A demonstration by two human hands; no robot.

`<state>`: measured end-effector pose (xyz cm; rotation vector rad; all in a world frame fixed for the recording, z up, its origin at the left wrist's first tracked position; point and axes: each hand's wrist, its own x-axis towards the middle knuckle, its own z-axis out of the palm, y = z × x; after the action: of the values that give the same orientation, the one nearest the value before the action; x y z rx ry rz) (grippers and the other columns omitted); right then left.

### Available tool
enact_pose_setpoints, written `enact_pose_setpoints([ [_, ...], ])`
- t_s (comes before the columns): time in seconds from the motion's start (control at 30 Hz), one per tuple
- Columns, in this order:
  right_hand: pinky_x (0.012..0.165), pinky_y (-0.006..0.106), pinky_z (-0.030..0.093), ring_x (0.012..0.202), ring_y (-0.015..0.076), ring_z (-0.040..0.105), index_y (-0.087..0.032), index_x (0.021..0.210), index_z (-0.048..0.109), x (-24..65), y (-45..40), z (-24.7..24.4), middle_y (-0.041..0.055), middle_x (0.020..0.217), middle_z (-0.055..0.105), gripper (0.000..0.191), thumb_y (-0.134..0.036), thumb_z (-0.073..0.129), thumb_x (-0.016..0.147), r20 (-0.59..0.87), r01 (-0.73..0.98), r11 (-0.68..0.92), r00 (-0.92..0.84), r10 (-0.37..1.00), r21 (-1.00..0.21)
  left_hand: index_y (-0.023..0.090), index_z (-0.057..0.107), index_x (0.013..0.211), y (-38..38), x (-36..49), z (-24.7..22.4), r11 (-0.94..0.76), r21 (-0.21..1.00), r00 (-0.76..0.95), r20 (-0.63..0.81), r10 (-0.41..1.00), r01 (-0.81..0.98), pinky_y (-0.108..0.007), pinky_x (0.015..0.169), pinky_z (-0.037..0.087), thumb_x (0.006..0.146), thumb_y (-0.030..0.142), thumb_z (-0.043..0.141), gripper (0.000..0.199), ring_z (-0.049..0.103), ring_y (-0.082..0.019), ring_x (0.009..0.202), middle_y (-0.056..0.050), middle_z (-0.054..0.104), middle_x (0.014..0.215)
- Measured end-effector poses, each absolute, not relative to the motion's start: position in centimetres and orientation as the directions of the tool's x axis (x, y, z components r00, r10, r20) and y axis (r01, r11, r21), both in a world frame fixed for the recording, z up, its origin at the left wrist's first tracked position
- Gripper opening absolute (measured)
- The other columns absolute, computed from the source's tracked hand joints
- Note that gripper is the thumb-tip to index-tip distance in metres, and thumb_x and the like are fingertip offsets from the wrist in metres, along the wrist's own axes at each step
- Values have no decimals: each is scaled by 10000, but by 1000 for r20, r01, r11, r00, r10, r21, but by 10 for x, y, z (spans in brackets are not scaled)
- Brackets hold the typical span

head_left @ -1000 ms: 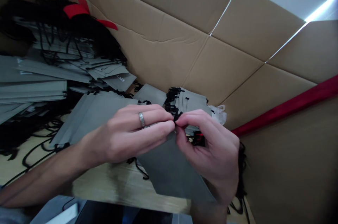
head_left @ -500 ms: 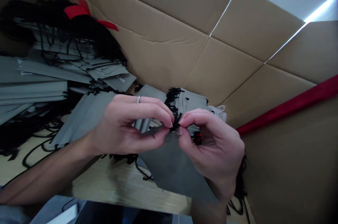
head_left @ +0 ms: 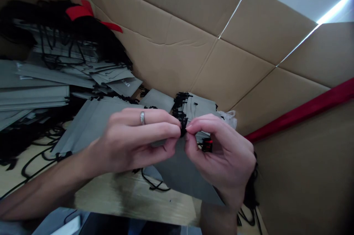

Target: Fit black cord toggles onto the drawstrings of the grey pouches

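Note:
A flat grey piece [head_left: 185, 176], which looks like a paper bag, hangs below my two hands. At its upper edge is a short black cord [head_left: 183, 131] between my fingertips. My left hand [head_left: 138, 141], with a ring on one finger, pinches the cord from the left. From the right, thumb and forefinger of my right hand [head_left: 225, 154] close on the same spot. The exact grip is partly hidden by the fingers. Just behind the hands lies a stack of grey bags [head_left: 203, 101] with black cord ends [head_left: 181, 102] along its edge.
More grey bags [head_left: 88, 120] lie at the left, below a higher pile [head_left: 44, 93] of them. Black cords with a red strip [head_left: 80, 11] top that pile. Cardboard walls [head_left: 171, 28] enclose the table [head_left: 132, 198]. A dark red band [head_left: 304, 109] runs along the right.
My left hand has turned and dropped slightly, its fingers now closer together at the cord. My right hand has shifted slightly left. The grey bag has tilted a little.

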<state>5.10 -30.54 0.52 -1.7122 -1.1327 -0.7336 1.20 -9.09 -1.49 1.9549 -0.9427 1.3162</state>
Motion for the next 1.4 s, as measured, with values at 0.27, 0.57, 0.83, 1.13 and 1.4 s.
enact_pose_setpoints([
  [0.27,807,317,635,902,161,775,-246,1014,799,53,-302,0,-24,968,811,302,29,754,898,822,865,-24,485,297,-502,188,771,937,-93,24,-6,-238,394,431,893,-129,-888,-175,717,639,860,0,816,208,810,-121,775,-10,844,879],
  [0.57,820,385,658,970,228,754,-271,1083,782,55,-310,4,28,1044,773,297,-38,795,899,799,838,-91,542,260,-538,179,815,1004,-91,18,-4,-199,777,793,533,-297,-597,-170,574,545,1089,263,726,149,696,-116,691,-11,795,832],
  [0.83,758,243,669,889,159,766,-236,1199,811,74,-331,9,12,1036,815,359,-84,904,887,586,720,86,482,651,-688,182,835,938,-89,16,-4,-357,711,791,490,-365,-606,-200,472,362,1087,238,650,243,502,-88,535,36,644,627],
  [1.13,624,241,633,681,151,765,-212,954,831,78,-331,8,4,833,834,142,-108,889,876,598,741,78,470,649,-667,240,819,991,-82,10,-3,-297,642,702,582,-410,-707,-183,481,435,1066,178,673,176,651,-104,556,22,802,743],
  [1.4,701,292,726,799,206,841,-225,1127,870,82,-332,3,54,962,879,306,-241,1038,872,619,644,218,500,606,-733,224,786,915,-77,8,9,-286,636,687,573,-447,-716,-185,487,435,1077,169,680,201,602,-99,556,34,731,684],
])
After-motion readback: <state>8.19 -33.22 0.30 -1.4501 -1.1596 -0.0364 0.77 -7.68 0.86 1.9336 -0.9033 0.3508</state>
